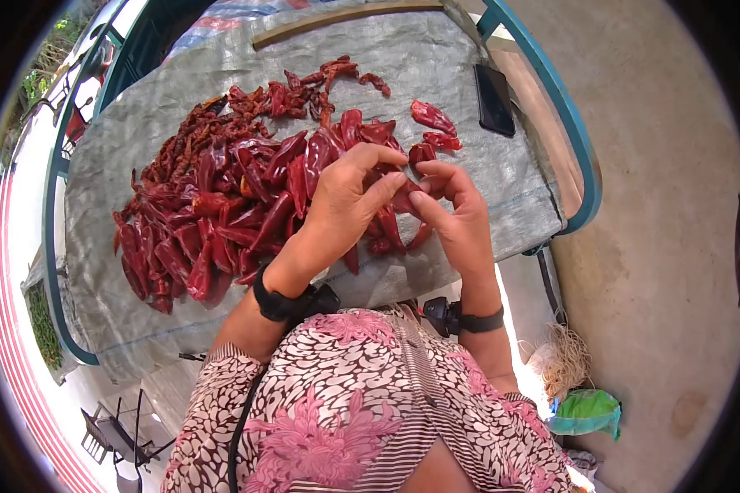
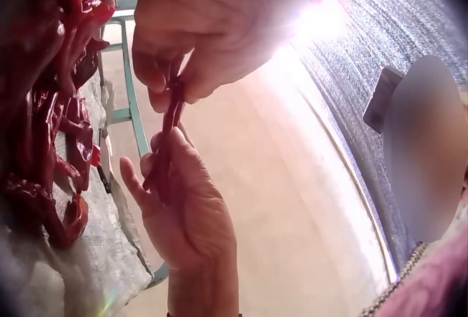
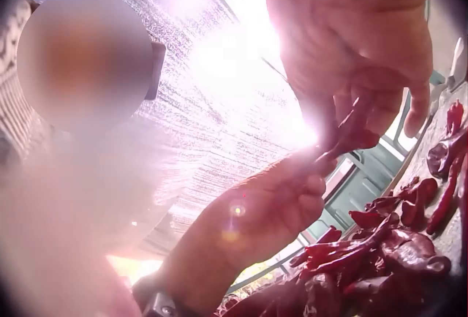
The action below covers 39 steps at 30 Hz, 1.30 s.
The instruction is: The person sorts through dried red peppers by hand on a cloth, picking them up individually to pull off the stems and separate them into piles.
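Between the two hands, a dark red dried chili pepper (image 2: 174, 112) is held by both ends over the front of the pile. The left hand (image 1: 345, 197) pinches one end with thumb and fingers, seen from close by in the left wrist view. At the other end, the thumb and fingers of the right hand (image 1: 462, 218) grip the pepper, partly covering it. A heap of glossy red chili peppers (image 1: 189, 246) spreads to the left of the hands, with more shrivelled ones (image 1: 193, 140) at its back. Two loose peppers, one brighter red (image 1: 433, 117), lie beyond the right hand.
A grey woven tarp (image 1: 510, 197) lies under the peppers, within a teal metal frame (image 1: 588, 181). A black phone (image 1: 495, 100) lies on its right side, and a wooden strip (image 1: 345, 20) crosses the far edge. Fibrous twine (image 1: 561, 361) and a green bag (image 1: 588, 413) are on the floor.
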### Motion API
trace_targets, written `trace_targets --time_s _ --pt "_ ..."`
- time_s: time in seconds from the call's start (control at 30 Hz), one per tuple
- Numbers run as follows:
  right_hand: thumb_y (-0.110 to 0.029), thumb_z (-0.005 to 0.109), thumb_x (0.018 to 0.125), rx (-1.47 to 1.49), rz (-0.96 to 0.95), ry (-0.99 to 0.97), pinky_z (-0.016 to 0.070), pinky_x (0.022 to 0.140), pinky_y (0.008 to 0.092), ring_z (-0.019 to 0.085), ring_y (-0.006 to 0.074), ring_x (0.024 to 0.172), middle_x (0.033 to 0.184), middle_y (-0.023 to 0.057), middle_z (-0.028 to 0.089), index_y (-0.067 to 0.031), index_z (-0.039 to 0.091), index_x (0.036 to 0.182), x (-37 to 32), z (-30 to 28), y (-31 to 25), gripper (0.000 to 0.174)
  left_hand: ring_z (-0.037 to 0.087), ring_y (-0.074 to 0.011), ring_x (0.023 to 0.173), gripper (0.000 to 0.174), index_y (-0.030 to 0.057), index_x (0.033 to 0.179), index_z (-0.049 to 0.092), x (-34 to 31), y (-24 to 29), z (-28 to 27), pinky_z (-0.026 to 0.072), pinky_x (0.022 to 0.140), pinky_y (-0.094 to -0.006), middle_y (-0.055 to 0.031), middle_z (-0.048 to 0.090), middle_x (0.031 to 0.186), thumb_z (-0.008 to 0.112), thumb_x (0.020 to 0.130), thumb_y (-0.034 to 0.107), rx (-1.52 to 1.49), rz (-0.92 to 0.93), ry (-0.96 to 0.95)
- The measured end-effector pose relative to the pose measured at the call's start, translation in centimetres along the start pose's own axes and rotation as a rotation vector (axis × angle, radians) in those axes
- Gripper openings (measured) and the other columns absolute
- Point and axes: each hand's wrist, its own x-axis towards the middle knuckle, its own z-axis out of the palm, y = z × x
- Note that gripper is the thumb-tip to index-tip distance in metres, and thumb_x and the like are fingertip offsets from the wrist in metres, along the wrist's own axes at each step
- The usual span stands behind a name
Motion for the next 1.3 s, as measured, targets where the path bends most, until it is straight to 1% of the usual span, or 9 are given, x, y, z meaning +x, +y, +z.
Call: trace_targets --time_s 0.17,0.37,0.57,0.8,0.9,1.03,1.13,1.23,1.3 --pt "-0.01 0.074 0.088 -0.327 -0.246 0.296 0.0489 0.093 0.0368 0.066 0.0205 0.1 0.106 0.008 0.07 -0.0082 0.067 0.118 2.3 -1.4 1.5 0.031 0.065 -0.0126 0.078 0.025 -0.0016 0.122 0.064 0.2 -0.8 -0.2 0.0529 0.07 -0.0272 -0.0085 0.063 0.103 0.064 0.098 0.002 0.047 0.144 0.155" --pt "-0.012 0.075 0.082 -0.889 -0.352 -0.052 0.0384 0.103 0.0441 0.058 0.0287 0.108 0.106 0.005 0.07 -0.0133 0.07 0.112 0.8 -2.3 2.2 0.031 0.062 -0.0085 0.081 0.023 -0.0006 0.123 0.065 -0.2 -0.6 -1.5 0.052 0.074 -0.024 -0.0039 0.065 0.106 0.061 0.102 0.007 0.139 0.036 0.061" --pt "-0.011 0.073 0.085 -1.084 -0.401 -0.002 0.04 0.1 0.0429 0.059 0.0259 0.104 0.099 0.0022 0.072 -0.0149 0.075 0.101 1.0 -1.4 3.9 0.016 0.061 -0.0098 0.081 0.025 0.0012 0.124 0.065 -0.4 -1.2 -1.4 0.0516 0.071 -0.025 -0.0058 0.065 0.103 0.064 0.099 0.006 0.225 0.051 -0.046" --pt "-0.013 0.075 0.088 -0.22 -0.008 0.044 0.0419 0.098 0.0398 0.061 0.0244 0.103 0.097 0.0056 0.072 -0.0078 0.077 0.096 -0.5 -0.4 0.1 0.01 0.065 -0.0137 0.076 0.019 0.0012 0.116 0.067 -0.4 -1.7 -0.8 0.0518 0.068 -0.0291 -0.0084 0.067 0.09 0.066 0.098 0.008 0.374 0.311 -0.066" --pt "-0.014 0.075 0.089 -0.262 -0.027 0.121 0.0461 0.093 0.041 0.064 0.0252 0.101 0.095 0.0077 0.072 -0.0054 0.073 0.109 -0.1 -0.5 0.2 0.021 0.067 -0.0157 0.077 0.014 0.0008 0.111 0.067 -0.4 -0.5 -1.0 0.0525 0.069 -0.0307 -0.0092 0.068 0.085 0.064 0.1 0.009 0.262 0.086 0.065" --pt "-0.019 0.074 0.091 -1.089 -0.523 0.367 0.052 0.074 0.0427 0.07 0.0314 0.083 0.091 0.0119 0.072 -0.0041 0.055 0.132 1.4 -1.5 1.5 0.047 0.066 -0.0165 0.076 0.013 0.0016 0.109 0.069 -0.3 -1.0 -1.6 0.0523 0.07 -0.0302 -0.0092 0.069 0.087 0.062 0.1 0.008 0.425 0.16 0.14" --pt "-0.029 0.074 0.092 -0.945 0.19 0.131 0.0519 0.074 0.0443 0.071 0.0355 0.081 0.087 0.0126 0.072 -0.0037 0.057 0.123 -0.7 -1.1 -0.3 0.044 0.069 -0.0331 0.091 0.014 0.0025 0.109 0.066 -0.4 -0.9 -1.7 0.0536 0.08 -0.0394 -0.0161 0.069 0.1 0.061 0.098 0.009 0.406 0.125 0.147" --pt "-0.036 0.069 0.094 -1.092 0.153 0.028 0.0525 0.074 0.0461 0.071 0.0371 0.081 0.085 0.0124 0.073 -0.0042 0.056 0.121 -2.0 -0.8 1.9 0.044 0.066 -0.0162 0.078 0.014 0.0015 0.11 0.069 -0.3 -1.2 -1.7 0.0518 0.072 -0.0299 -0.0099 0.069 0.092 0.063 0.098 0.005 0.44 0.168 0.168" --pt "-0.036 0.067 0.094 -1.056 0.175 0.003 0.0535 0.076 0.0464 0.072 0.037 0.083 0.09 0.0137 0.074 -0.0042 0.056 0.12 -2.2 -0.6 2.2 0.042 0.066 -0.016 0.078 0.014 0.0015 0.11 0.069 -0.3 -1.5 -1.6 0.0518 0.072 -0.0299 -0.01 0.069 0.092 0.063 0.098 0.005 0.434 0.165 0.163"
